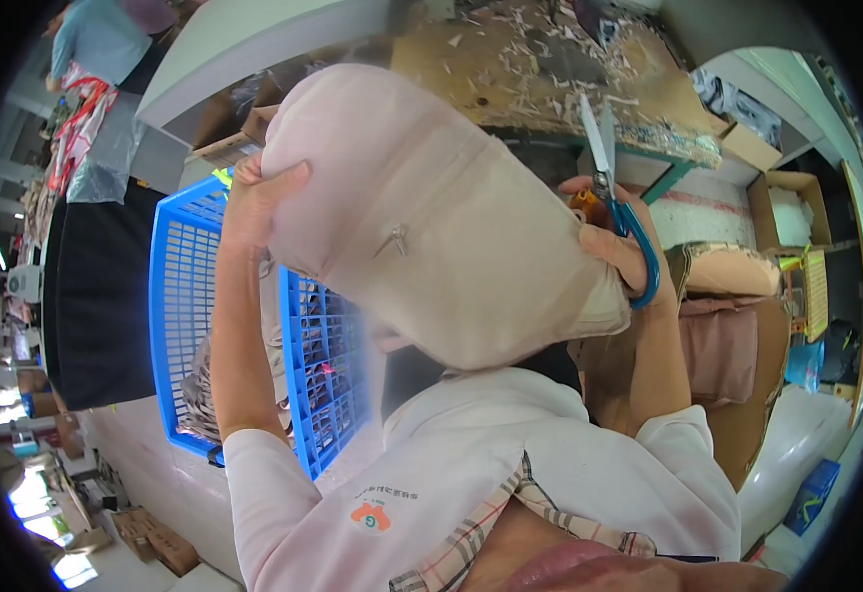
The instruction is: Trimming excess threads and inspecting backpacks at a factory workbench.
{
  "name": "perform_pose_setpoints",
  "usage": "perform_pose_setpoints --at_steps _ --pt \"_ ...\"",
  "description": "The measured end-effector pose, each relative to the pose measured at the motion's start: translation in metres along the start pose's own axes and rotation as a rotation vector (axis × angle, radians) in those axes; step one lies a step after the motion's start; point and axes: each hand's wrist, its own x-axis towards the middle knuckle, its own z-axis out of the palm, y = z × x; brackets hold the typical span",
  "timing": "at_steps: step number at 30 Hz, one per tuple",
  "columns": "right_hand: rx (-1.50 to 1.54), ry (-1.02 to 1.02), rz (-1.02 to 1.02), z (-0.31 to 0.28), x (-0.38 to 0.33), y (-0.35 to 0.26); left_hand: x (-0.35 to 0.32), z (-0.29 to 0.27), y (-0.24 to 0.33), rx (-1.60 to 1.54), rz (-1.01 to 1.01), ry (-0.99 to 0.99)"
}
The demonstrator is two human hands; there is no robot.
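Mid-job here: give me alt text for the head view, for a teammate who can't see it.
A person's left hand and right hand hold up a large, rounded beige piece, the right also holding teal-handled scissors with blades slightly apart, pointing away from the body. A blue plastic basket stands at the left; a scrap-strewn workbench lies ahead.

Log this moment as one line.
left hand: grips beige cloth | right hand: holds cloth edge, scissors | scissors: blades apart | blue basket: left side

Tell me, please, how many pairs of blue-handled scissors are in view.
1: the blue-handled scissors are in the right hand, blades pointing away from the wearer, beside the pale fabric. Others may be hidden.
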Motion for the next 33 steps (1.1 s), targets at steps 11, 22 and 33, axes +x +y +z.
perform_pose_setpoints --at_steps 11,22,33 --pt "-0.245 0.244 -0.051 -0.019 -0.007 0.016 0.017 0.045 0.011 0.032 -0.093 -0.104" --pt "-0.800 0.040 -0.380 -0.030 0.007 0.006 0.011 0.032 -0.015 0.011 0.045 -0.119" --pt "-0.854 0.007 -0.440 -0.021 0.009 0.000 0.009 0.025 -0.007 -0.045 -0.005 -0.085"
